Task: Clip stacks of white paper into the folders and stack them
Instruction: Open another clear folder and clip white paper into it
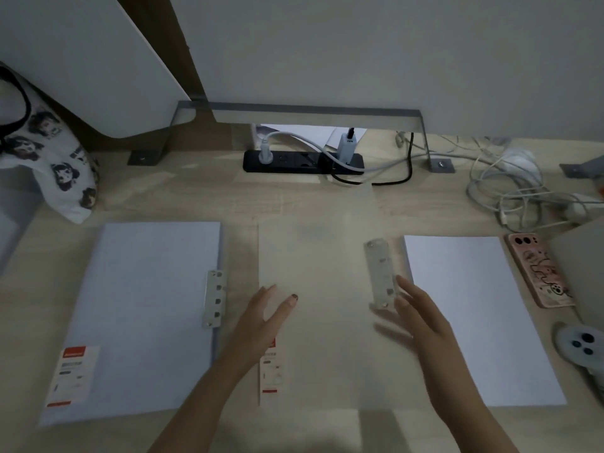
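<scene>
Pale wood desk [327, 197] | clear folder [320, 322] centre frame, long axis top–bottom, between left hand [261, 322] and right hand [421, 318] — both spread flat, holding nothing.

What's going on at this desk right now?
A person is working with folders and paper on a wooden desk. Both hands hover, open and empty, over a clear folder in the middle: the left hand near its left edge, the right hand beside its metal clip. No paper is in it yet. A folder filled with white paper lies to the left, and a loose paper stack waits on the right, next to a phone.
</scene>
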The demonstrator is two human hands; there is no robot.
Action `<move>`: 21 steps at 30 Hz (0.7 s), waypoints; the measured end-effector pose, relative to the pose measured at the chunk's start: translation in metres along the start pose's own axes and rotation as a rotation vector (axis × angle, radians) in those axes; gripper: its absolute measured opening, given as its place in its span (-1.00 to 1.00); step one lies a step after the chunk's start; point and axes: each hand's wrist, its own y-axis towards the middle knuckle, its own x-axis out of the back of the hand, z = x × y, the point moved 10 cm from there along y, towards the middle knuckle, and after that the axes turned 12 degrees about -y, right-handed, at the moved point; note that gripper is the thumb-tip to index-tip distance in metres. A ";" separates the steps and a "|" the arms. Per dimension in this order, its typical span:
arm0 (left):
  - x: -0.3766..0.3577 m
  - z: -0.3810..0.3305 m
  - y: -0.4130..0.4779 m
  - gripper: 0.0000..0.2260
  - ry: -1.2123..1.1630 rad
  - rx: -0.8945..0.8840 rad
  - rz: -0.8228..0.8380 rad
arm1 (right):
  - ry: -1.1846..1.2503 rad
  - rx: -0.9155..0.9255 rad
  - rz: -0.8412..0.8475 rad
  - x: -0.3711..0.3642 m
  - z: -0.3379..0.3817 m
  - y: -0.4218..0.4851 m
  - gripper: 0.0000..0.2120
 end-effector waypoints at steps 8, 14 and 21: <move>0.021 -0.060 -0.029 -0.24 -0.318 -0.112 0.249 | -0.013 0.161 0.356 -0.105 0.060 -0.029 -0.67; 0.087 -0.085 -0.045 -0.67 -0.279 -0.241 0.115 | -0.110 0.238 0.545 -0.189 0.068 -0.030 -0.69; 0.177 -0.053 -0.069 -0.61 -0.283 -0.244 -0.125 | -0.538 0.198 0.620 -0.231 0.001 0.013 -0.54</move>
